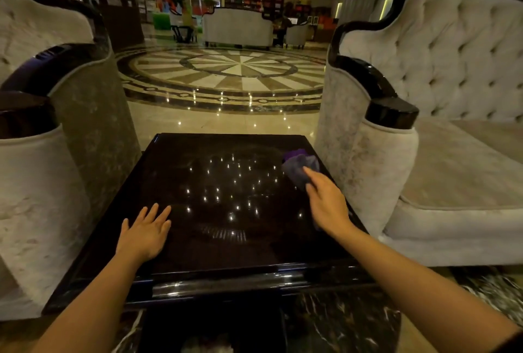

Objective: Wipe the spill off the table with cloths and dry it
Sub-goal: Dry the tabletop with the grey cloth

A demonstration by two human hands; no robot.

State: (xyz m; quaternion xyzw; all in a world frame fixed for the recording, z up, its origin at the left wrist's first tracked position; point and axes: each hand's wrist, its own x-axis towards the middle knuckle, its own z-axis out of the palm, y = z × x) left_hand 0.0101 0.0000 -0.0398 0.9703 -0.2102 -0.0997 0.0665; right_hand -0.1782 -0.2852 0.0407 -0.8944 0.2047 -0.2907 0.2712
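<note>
A glossy black square table [215, 245] fills the middle of the view and mirrors ceiling lights. Faint smeared streaks show on its far half. A crumpled purple cloth [298, 167] lies near the table's far right corner. My right hand [328, 205] reaches to it, fingers touching and partly closed on the cloth's near edge. My left hand [144, 232] rests flat on the near left part of the tabletop, fingers spread, holding nothing.
A tufted pale armchair [458, 137] stands close on the right, and another [48, 154] close on the left, both with dark wooden arm caps. Polished marble floor [223, 118] stretches beyond the table's far edge. A sofa [237, 27] stands far back.
</note>
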